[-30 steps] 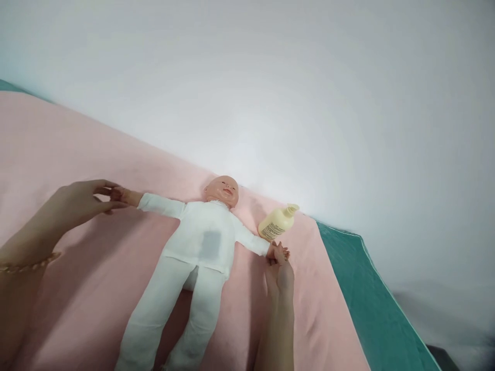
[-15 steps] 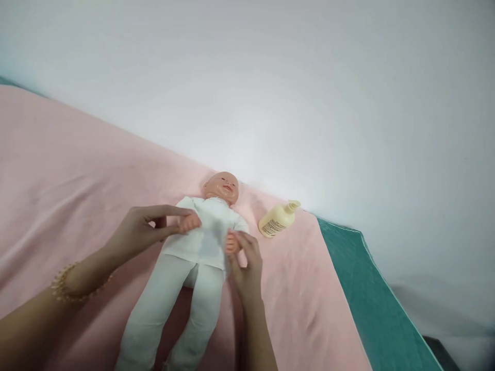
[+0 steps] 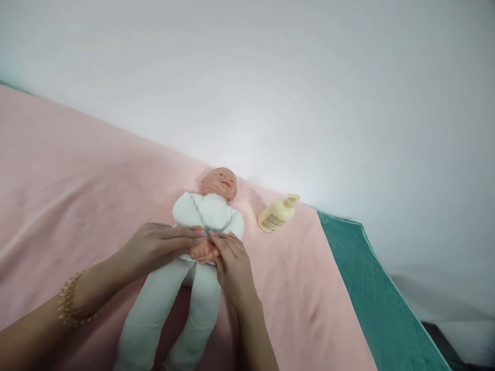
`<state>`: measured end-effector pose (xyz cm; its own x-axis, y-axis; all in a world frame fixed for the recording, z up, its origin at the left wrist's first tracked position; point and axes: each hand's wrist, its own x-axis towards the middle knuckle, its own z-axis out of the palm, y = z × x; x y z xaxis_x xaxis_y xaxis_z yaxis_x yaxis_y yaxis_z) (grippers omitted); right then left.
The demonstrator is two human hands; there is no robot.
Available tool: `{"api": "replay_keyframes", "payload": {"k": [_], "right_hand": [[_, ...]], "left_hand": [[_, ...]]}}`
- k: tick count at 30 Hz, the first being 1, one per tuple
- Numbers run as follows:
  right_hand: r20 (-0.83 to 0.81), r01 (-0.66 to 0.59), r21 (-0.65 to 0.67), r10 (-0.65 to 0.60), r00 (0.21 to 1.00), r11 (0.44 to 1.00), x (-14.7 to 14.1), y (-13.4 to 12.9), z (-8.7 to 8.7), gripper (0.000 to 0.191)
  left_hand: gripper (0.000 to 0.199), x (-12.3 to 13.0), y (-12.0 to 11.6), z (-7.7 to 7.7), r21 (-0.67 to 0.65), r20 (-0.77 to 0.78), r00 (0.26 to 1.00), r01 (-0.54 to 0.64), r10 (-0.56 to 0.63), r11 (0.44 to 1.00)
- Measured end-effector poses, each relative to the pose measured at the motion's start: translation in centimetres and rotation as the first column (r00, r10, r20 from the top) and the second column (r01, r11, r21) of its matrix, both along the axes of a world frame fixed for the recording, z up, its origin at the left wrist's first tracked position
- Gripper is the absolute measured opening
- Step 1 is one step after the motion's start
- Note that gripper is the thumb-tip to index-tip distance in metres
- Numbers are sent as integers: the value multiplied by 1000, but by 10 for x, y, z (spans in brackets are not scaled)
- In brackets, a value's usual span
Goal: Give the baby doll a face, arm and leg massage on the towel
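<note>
Two bare hands of ours meet over the middle of a bald-headed, pinkish plastic doll (image 3: 216, 213) dressed in a white cloth top and white trousers. Our left hand (image 3: 160, 246) lies across the doll's wrist on the left of the grip, its fingers straight and pressed together; its thumb is hidden from us underneath. Our right hand (image 3: 236, 265) pinches the other wrist, fingertips laid on top and thumb below. Between our fingertips the two small moulded plastic hands (image 3: 203, 251) are brought together over the doll's lower belly, touching; we cannot tell which is uppermost.

The doll lies on its back directly under the grip. Its head (image 3: 219, 184) is beyond our fingers, face up, its bent sleeves bow out just past them, and its legs stretch back towards us between our forearms. On our left wrist, behind the grip, we wear a beaded, gold-coloured bracelet (image 3: 69, 304).

To the right of the grip and a little farther off, near the doll's shoulder but apart from it, we see a pale yellow plastic pump bottle (image 3: 276, 214), tilted in our view, with dark printing. A smooth pink cloth (image 3: 96, 190) spreads beneath everything we hold, and well to the right of it a green sheet (image 3: 371, 288) shows.
</note>
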<state>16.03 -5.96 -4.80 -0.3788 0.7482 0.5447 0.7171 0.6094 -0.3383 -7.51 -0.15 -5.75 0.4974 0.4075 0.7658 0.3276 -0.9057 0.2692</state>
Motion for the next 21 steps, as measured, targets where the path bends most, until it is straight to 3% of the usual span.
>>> {"api": "replay_keyframes", "payload": {"k": [5,8,9,11,13,15,17,19,21], "right_hand": [[-14,-16,2,16,1000,1000,0,1,-1,42],[-92,-25,2,25,995,1000,5,1,2,42],[-159,-6,-9,5,987,1000,8,1,3,40],[-357,100,-78,-121,926,992,13,0,8,37],[-580,239,-205,-315,751,949,19,0,13,39],[-730,313,-338,-457,508,888,28,2,15,46],[-808,308,-422,-508,300,853,40,6,13,53],[-843,262,-473,-519,145,841,55,11,7,56],[-839,185,-535,-544,3,825,70,16,-3,54]], "left_hand": [[18,-1,1,-2,-20,-1,1000,16,-16,1000],[13,-3,2,5,-171,121,993,26,-5,985],[11,-4,1,9,-254,180,983,6,41,967],[11,-6,-1,20,-452,268,932,-103,245,886],[24,-8,-2,31,-634,332,799,-203,500,746],[35,-12,1,36,-751,409,618,-189,672,632],[37,-18,9,34,-801,524,434,-41,733,597],[34,-27,20,25,-792,610,271,187,744,581],[26,-36,31,13,-768,611,175,369,772,524]]}}
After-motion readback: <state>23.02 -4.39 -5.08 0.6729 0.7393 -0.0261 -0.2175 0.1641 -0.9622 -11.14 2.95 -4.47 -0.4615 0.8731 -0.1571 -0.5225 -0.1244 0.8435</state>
